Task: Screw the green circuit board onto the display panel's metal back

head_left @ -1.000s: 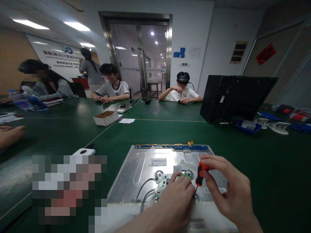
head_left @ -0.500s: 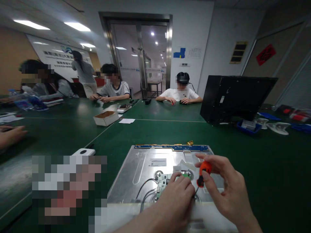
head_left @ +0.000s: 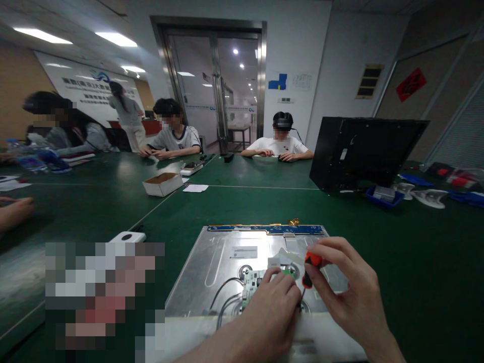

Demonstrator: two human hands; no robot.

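Observation:
A flat metal display panel (head_left: 219, 247) lies in front of me, a narrow blue circuit strip (head_left: 242, 229) along its far edge. My left hand (head_left: 274, 295) rests over a small green-and-white circuit board (head_left: 249, 287) on the panel, fingers curled down onto it; their tips are partly hidden. In my right hand (head_left: 346, 282) an orange-and-black screwdriver (head_left: 313, 259) is pinched between thumb and fingers. Its shaft slants down beside my left hand, and the tip is hidden there. Dark cables (head_left: 223, 295) run from the board's left side. A whitish flap (head_left: 289, 256) stands up behind the board.
A black monitor (head_left: 366, 151) stands at the back right, near a blue tray (head_left: 383, 197). An open cardboard box (head_left: 162, 185) sits on the green table (head_left: 245, 204) at mid-left. Several people sit around the table; another person's hand (head_left: 17, 212) shows at the left edge.
The screwdriver handle has shifted slightly left and my right fingers have closed round its top. My left hand stays on the board. The view has turned a little.

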